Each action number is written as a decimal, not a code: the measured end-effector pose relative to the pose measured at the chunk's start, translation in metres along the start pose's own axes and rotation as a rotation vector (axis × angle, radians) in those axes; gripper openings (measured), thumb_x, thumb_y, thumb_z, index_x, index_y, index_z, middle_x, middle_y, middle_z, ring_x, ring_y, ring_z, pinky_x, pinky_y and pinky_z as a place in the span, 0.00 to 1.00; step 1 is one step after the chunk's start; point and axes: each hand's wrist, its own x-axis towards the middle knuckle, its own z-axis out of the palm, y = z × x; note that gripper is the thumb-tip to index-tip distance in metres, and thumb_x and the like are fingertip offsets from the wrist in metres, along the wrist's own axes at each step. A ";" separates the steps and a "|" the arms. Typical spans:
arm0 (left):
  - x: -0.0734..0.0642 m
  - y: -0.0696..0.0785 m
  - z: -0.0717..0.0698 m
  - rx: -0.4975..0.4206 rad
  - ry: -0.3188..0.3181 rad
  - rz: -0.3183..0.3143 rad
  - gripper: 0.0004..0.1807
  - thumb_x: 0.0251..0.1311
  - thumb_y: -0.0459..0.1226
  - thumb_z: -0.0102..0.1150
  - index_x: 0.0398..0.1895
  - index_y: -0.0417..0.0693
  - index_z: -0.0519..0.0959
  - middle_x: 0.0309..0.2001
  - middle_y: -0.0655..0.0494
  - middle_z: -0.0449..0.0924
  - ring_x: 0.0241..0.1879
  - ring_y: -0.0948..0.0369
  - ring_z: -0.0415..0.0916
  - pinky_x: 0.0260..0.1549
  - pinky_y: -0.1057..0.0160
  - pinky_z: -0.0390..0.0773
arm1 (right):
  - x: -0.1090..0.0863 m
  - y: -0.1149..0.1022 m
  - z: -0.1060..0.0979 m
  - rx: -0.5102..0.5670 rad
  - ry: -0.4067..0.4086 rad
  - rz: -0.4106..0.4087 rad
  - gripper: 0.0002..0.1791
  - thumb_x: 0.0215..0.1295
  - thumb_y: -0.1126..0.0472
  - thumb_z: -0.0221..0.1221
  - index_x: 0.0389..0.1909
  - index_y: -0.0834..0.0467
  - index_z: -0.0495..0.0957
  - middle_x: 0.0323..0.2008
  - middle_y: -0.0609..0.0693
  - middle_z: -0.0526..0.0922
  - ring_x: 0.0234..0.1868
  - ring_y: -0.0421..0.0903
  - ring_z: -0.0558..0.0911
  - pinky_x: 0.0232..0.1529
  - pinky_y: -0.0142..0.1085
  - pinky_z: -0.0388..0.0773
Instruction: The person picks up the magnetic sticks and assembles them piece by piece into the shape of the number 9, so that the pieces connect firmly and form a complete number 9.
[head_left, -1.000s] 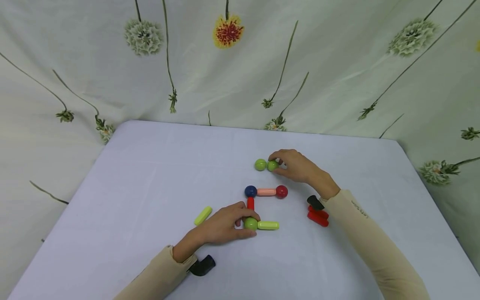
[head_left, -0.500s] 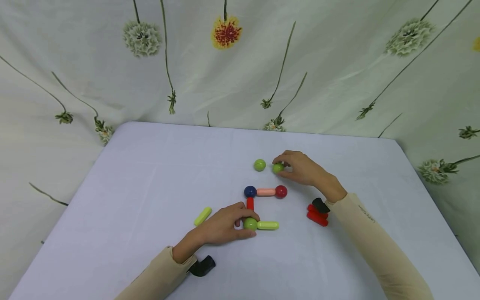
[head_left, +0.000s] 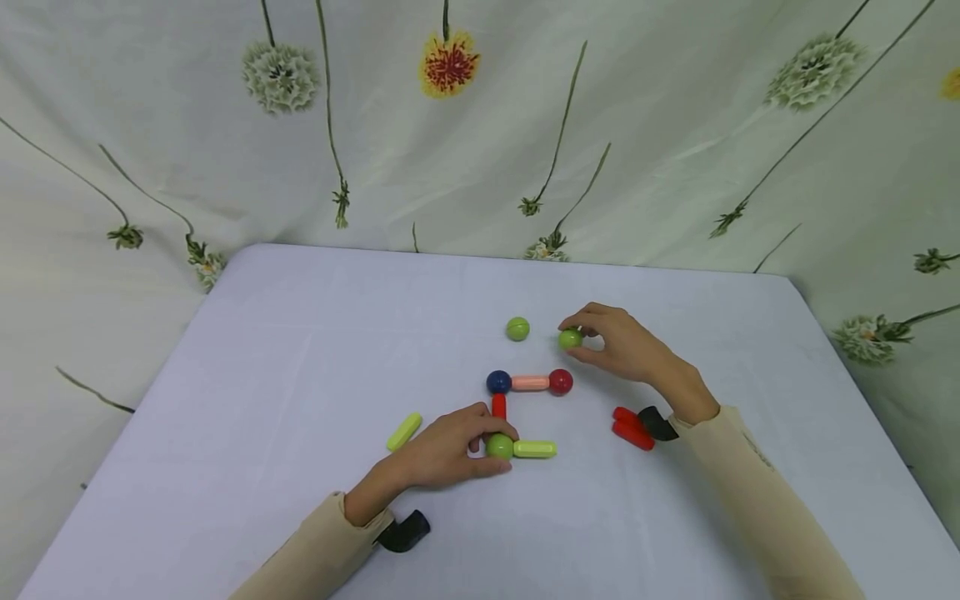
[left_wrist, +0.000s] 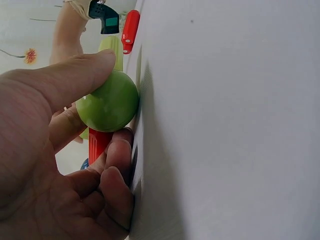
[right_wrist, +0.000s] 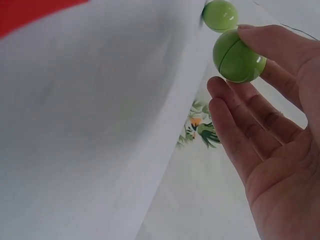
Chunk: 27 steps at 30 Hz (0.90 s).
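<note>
My left hand (head_left: 450, 450) pinches a green ball (left_wrist: 109, 102) at the near corner of a joined chain on the table. A red rod (head_left: 498, 406) runs from this ball to a dark blue ball (head_left: 498, 382), and a yellow-green rod (head_left: 535, 449) sticks out to its right. From the blue ball a pink rod (head_left: 530, 382) leads to a red ball (head_left: 561, 382). Farther back, my right hand (head_left: 618, 342) holds a second green ball (right_wrist: 239, 57) between thumb and fingers. Left of it, a third green ball (head_left: 517, 328) lies loose.
One loose yellow-green rod (head_left: 405, 432) lies left of the chain, partly behind my left hand. Red rods (head_left: 632, 430) lie side by side at the right, next to my right wrist's camera. A flowered cloth (head_left: 450, 150) hangs behind the table (head_left: 360, 308).
My right hand has drawn its green ball to the right and slightly nearer, apart from the loose green ball it stood beside. The left hand keeps its place on the chain.
</note>
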 end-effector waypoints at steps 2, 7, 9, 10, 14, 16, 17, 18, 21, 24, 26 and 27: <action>0.000 0.000 0.000 -0.002 0.002 0.000 0.16 0.63 0.44 0.66 0.54 0.57 0.82 0.38 0.63 0.72 0.38 0.63 0.71 0.34 0.68 0.74 | -0.004 -0.001 -0.001 0.007 0.008 0.005 0.21 0.63 0.60 0.68 0.56 0.58 0.81 0.50 0.52 0.82 0.49 0.52 0.81 0.52 0.48 0.81; -0.001 0.000 0.000 -0.006 0.006 0.005 0.16 0.63 0.44 0.66 0.54 0.58 0.82 0.38 0.64 0.72 0.38 0.63 0.70 0.34 0.68 0.74 | -0.016 -0.001 -0.003 0.010 0.042 0.002 0.20 0.63 0.59 0.68 0.55 0.56 0.81 0.49 0.50 0.82 0.48 0.52 0.81 0.51 0.49 0.81; -0.001 -0.001 0.001 -0.006 0.007 0.007 0.16 0.63 0.44 0.66 0.54 0.57 0.82 0.38 0.64 0.72 0.38 0.63 0.70 0.34 0.68 0.73 | -0.020 -0.002 -0.003 0.008 0.051 0.002 0.20 0.62 0.59 0.69 0.55 0.55 0.81 0.49 0.49 0.82 0.48 0.52 0.81 0.50 0.49 0.81; -0.001 -0.001 0.001 -0.005 0.008 0.006 0.16 0.63 0.44 0.66 0.54 0.57 0.82 0.38 0.64 0.72 0.38 0.63 0.70 0.33 0.68 0.73 | -0.023 -0.003 -0.004 0.006 0.053 0.001 0.20 0.62 0.58 0.69 0.55 0.55 0.81 0.49 0.49 0.82 0.48 0.52 0.81 0.50 0.48 0.81; 0.000 -0.002 0.001 0.005 0.008 0.002 0.16 0.63 0.44 0.66 0.54 0.58 0.82 0.38 0.64 0.72 0.38 0.64 0.70 0.33 0.68 0.73 | -0.031 -0.008 -0.005 0.015 0.058 -0.017 0.20 0.61 0.57 0.70 0.54 0.54 0.81 0.48 0.47 0.82 0.48 0.51 0.82 0.49 0.48 0.82; 0.000 -0.002 0.002 0.009 0.007 -0.001 0.17 0.63 0.44 0.66 0.54 0.58 0.82 0.38 0.64 0.72 0.38 0.64 0.70 0.33 0.68 0.74 | -0.037 -0.011 -0.006 0.023 0.058 -0.033 0.20 0.61 0.58 0.70 0.54 0.54 0.81 0.48 0.47 0.82 0.48 0.51 0.82 0.49 0.48 0.82; 0.000 -0.002 0.002 0.010 0.007 -0.002 0.17 0.63 0.44 0.66 0.54 0.58 0.82 0.39 0.64 0.72 0.38 0.64 0.70 0.33 0.68 0.74 | -0.040 -0.012 -0.006 0.026 0.057 -0.038 0.20 0.60 0.59 0.70 0.54 0.54 0.81 0.48 0.47 0.82 0.48 0.51 0.82 0.49 0.47 0.83; 0.001 -0.002 0.002 0.012 0.006 -0.004 0.17 0.63 0.45 0.66 0.54 0.59 0.82 0.39 0.64 0.72 0.38 0.64 0.70 0.33 0.68 0.74 | -0.042 -0.014 -0.006 0.025 0.055 -0.041 0.20 0.60 0.59 0.70 0.53 0.54 0.80 0.48 0.47 0.82 0.47 0.50 0.82 0.49 0.47 0.83; 0.001 -0.002 0.002 0.013 0.007 -0.002 0.17 0.63 0.45 0.67 0.54 0.59 0.81 0.39 0.64 0.72 0.38 0.64 0.71 0.33 0.68 0.74 | -0.051 -0.018 -0.006 0.019 0.051 -0.040 0.19 0.60 0.60 0.70 0.52 0.53 0.80 0.48 0.46 0.82 0.47 0.47 0.83 0.49 0.46 0.83; 0.001 -0.002 0.002 0.016 0.009 -0.003 0.17 0.63 0.45 0.67 0.54 0.59 0.81 0.39 0.64 0.72 0.38 0.64 0.70 0.33 0.68 0.74 | -0.060 -0.020 -0.003 0.015 0.049 -0.047 0.19 0.59 0.60 0.71 0.51 0.52 0.79 0.48 0.44 0.82 0.46 0.44 0.83 0.49 0.44 0.83; 0.000 -0.002 0.002 0.018 0.009 -0.003 0.17 0.63 0.45 0.67 0.54 0.59 0.81 0.39 0.64 0.72 0.38 0.64 0.70 0.33 0.68 0.73 | -0.067 -0.020 0.000 0.025 0.041 -0.059 0.19 0.59 0.61 0.71 0.51 0.52 0.79 0.47 0.43 0.82 0.47 0.43 0.83 0.50 0.44 0.83; 0.000 -0.001 0.002 0.019 0.011 -0.002 0.17 0.62 0.45 0.67 0.54 0.59 0.82 0.39 0.64 0.72 0.38 0.64 0.70 0.33 0.68 0.73 | -0.070 -0.020 0.001 0.031 0.035 -0.066 0.19 0.59 0.61 0.71 0.51 0.53 0.79 0.46 0.42 0.82 0.47 0.42 0.83 0.50 0.44 0.82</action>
